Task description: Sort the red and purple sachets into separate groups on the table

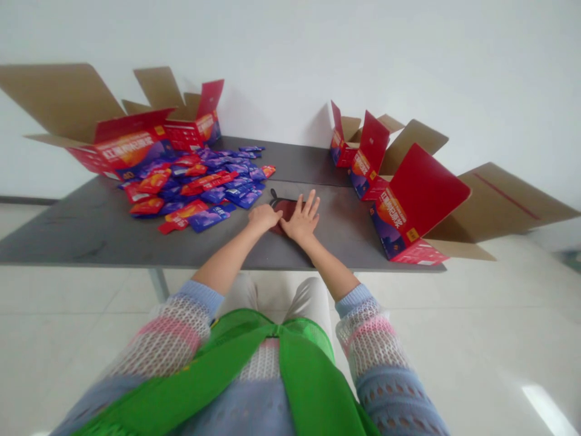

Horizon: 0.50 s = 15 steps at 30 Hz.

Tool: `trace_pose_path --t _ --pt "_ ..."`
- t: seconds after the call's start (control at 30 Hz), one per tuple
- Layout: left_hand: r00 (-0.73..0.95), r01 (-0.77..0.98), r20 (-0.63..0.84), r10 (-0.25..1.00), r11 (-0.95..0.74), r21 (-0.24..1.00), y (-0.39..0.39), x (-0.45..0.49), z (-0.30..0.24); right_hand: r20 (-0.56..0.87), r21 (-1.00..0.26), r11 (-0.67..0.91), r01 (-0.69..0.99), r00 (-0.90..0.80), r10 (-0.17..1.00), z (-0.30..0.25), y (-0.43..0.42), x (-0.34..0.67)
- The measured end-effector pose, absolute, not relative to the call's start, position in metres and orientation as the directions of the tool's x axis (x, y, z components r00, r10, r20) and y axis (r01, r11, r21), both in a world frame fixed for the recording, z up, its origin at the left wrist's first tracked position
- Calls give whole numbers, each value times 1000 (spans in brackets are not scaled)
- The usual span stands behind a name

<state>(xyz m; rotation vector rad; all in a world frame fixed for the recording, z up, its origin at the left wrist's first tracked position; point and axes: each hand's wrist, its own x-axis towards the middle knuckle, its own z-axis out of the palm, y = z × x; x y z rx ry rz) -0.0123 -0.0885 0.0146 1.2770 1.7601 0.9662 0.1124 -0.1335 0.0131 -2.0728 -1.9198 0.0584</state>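
On my remote feed, a left hand [264,218], fingers together, and a right hand [302,218], fingers spread wide, rest on a flat, dark red pad [287,209] with a thin black loop [273,195]. Its long axis lies across the grey table [91,236], loop pointing far left. Glossy blue and red sachets [200,188] heap just beside it, between open red cartons [411,206].

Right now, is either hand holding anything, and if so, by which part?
Nothing looks gripped. The left hand and right hand both lie flat, fingers open, on a dark red flat item, touching its top face without closing on any edge.
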Motion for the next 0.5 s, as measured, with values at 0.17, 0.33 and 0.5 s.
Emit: trace_pose_path --t 0.17,0.33,0.5 --pt "-178 467 -302 937 351 812 -81 -18 27 111 -297 -180 938 221 969 11 -121 128" --pt "32 187 -433 901 421 888 -79 -20 32 86 -341 -278 898 325 942 10 -116 148" --pt "110 137 -509 854 494 858 -74 -20 38 -53 -359 -324 875 328 943 22 -111 166"
